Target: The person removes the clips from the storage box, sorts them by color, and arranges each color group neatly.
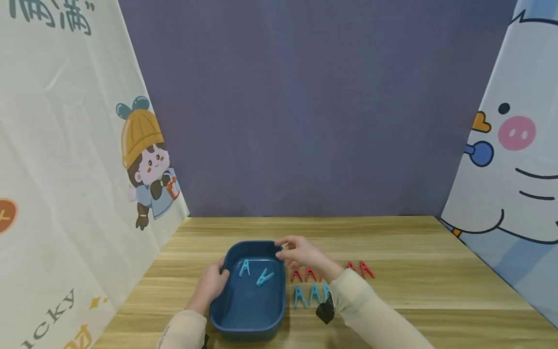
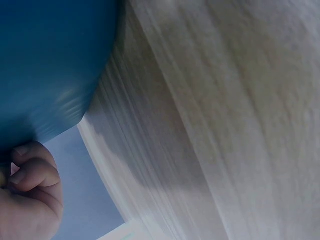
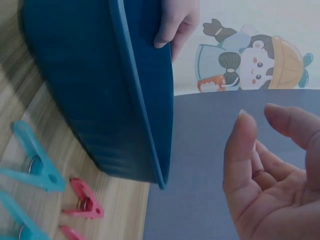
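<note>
A dark blue plastic basin (image 1: 250,310) stands on the table, with two light blue clothespins (image 1: 264,277) lying inside it. My left hand (image 1: 211,284) grips its left rim, thumb over the edge and fingers along the outer wall. At the far right corner of the basin hovers my right hand (image 1: 303,250); in the right wrist view its thumb and forefinger are spread apart and nothing is between them. Right of the basin lie light blue clothespins (image 1: 300,296) in a row, and beyond them a row of red clothespins (image 1: 366,269), partly hidden by my right arm.
The wooden table (image 1: 392,232) ends at a grey-blue back panel (image 1: 314,121). Printed cartoon sheets hang at the left (image 1: 69,145) and right (image 1: 514,194). A black wrist strap piece (image 1: 325,310) sticks out from the right sleeve, close to the blue clothespins.
</note>
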